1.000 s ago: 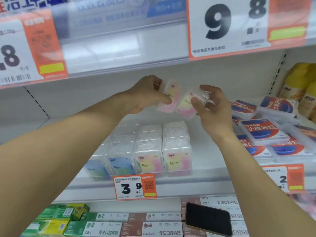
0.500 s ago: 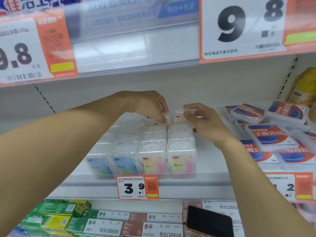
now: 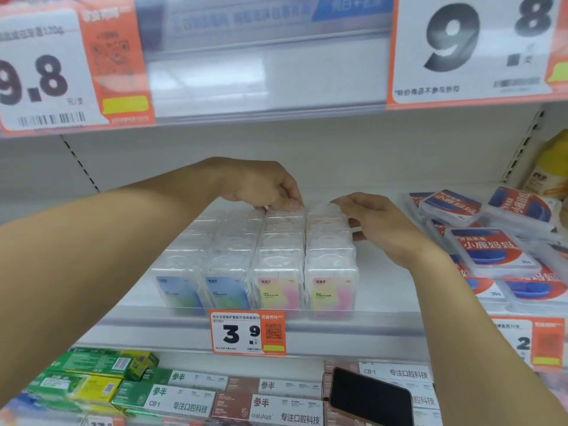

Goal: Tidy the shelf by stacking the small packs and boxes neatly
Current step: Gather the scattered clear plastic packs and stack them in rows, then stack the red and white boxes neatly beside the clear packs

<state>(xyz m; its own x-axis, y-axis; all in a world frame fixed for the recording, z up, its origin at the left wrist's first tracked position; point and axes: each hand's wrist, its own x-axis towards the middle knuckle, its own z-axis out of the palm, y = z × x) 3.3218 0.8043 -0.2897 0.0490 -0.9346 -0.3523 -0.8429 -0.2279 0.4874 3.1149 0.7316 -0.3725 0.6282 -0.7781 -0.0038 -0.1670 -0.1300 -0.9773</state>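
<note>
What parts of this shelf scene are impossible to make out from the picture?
- Head view: the rearmost clear packs sit under the left hand and right hand, so whether the fingers grip or just press them is unclear.
- The upper-shelf boxes are blurred and cut off by the top edge.
- Small print on the 3.9 price tag is too small to read.
- The yellow bottle is cut off by the right edge.

Price tags and box print all over the shelves.
The middle shelf-edge tag [image 3: 248, 332] read 3.9; above it to the left a tag [image 3: 46, 78] showed 9.8; below it, boxes [image 3: 287, 408] carried "oralshark".
</note>
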